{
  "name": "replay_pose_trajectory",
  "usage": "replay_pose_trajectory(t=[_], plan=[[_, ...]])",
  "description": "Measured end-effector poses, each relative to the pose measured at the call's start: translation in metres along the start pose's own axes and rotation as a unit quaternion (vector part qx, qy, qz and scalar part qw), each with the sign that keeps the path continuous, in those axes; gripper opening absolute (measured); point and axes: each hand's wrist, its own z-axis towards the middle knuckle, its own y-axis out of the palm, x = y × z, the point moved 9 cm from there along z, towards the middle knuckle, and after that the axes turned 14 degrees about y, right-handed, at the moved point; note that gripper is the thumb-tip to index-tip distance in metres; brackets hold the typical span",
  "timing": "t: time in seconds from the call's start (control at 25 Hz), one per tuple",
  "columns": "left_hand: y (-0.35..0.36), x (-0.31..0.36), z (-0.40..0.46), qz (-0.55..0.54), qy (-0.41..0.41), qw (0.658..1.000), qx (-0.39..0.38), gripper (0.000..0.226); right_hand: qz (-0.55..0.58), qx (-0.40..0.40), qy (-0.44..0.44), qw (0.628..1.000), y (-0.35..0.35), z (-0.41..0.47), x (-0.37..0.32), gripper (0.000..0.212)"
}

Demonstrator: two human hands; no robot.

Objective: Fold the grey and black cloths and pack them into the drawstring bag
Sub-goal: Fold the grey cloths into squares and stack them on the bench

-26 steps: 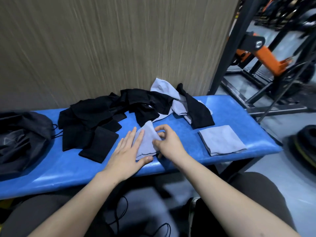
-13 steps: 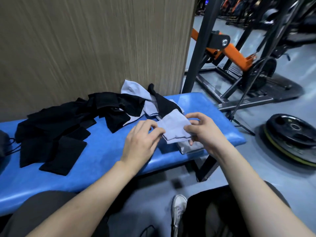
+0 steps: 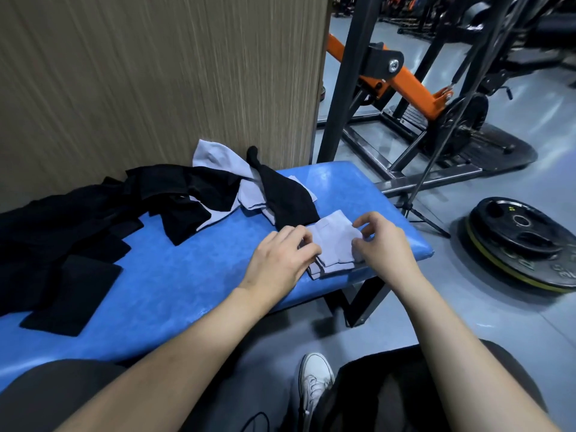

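Both my hands are on the grey stack at the right end of the blue bench (image 3: 174, 285). My left hand (image 3: 279, 260) has its fingers curled onto the left edge of the top folded grey cloth (image 3: 335, 244), gripping it as far as I can tell. My right hand (image 3: 381, 244) pinches the cloth's right edge, thumb under and fingers curled over. This cloth sits on another folded grey cloth (image 3: 318, 273), whose edge peeks out below it.

I judge the step to be setting the new fold squarely on the stack. To do it well: line up the near edges first, press flat with the left palm, then let go with the right so the fold doesn't spring open.

Unfolded work left: a loose heap of black cloths (image 3: 174, 194) mixed with grey cloths (image 3: 218, 160) lies against the wood panel (image 3: 156, 73), touching it. A folded black cloth (image 3: 74, 296) lies at the left, well apart from the grey stack.

The drawstring bag is not in view, so packing isn't started as far as I can see. Task looks well short of half done.
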Motion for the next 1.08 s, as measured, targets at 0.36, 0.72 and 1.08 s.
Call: replay_pose_trajectory(t=[0.36,0.72,1.08], plan=[[0.004,-0.005,-0.009,-0.078,-0.037,0.996,-0.036,0.019,-0.159,0.078,-0.130,0.976,0.008,-0.012,-0.022,0.033],[0.002,-0.004,-0.014,-0.100,-0.083,0.991,-0.043,0.030,-0.270,-0.086,-0.157,0.946,0.055,-0.022,-0.019,0.072],[0.013,-0.007,-0.019,-0.156,-0.172,0.971,-0.061,0.047,-0.141,-0.061,-0.107,0.982,0.048,-0.004,-0.018,0.063]])
